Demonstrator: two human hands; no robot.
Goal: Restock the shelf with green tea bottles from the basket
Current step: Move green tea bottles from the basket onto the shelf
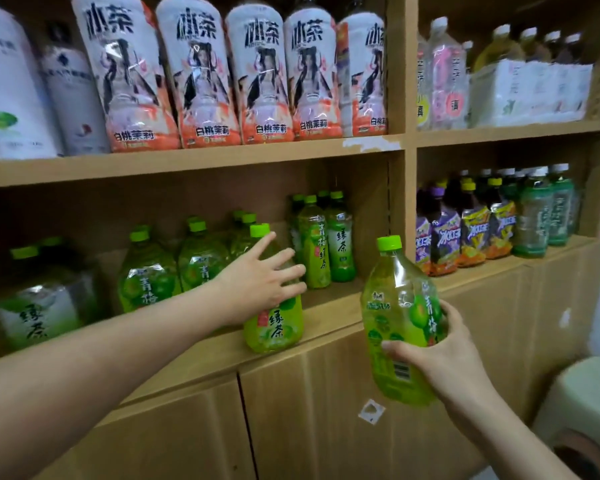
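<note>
Now, step in hand: settling one large shelved bottle (274, 327) of green tea at the front lip of the shelf (336, 299), with a second one ready.
Left hand (260, 278): fingers (293, 270) straight and spread, laid flat against the shelved bottle's shoulder, gripping nothing.
Right hand (440, 355): fingers (445, 317) curled round the lower body of the held bottle (395, 306), cap leaning slightly toward 11 o'clock.
Whereabouts: held bottle off the shelf, in front of the cabinet doors (309, 410), at 4 o'clock from the shelved one; basket out of view.
Doing it well: ease the shelved bottle back toward 12 o'clock, level with the row of large bottles (146, 271) at 9 o'clock, pressing low enough to avoid tipping it; then stand the held one on the bare board at 3 o'clock, short of the small green bottles (323, 244) at 1 o'clock.
Look of the bottle: clear plastic, yellow-green tea, lime-green screw cap, green label with a round fruit picture, barcode panel near the base.
</note>
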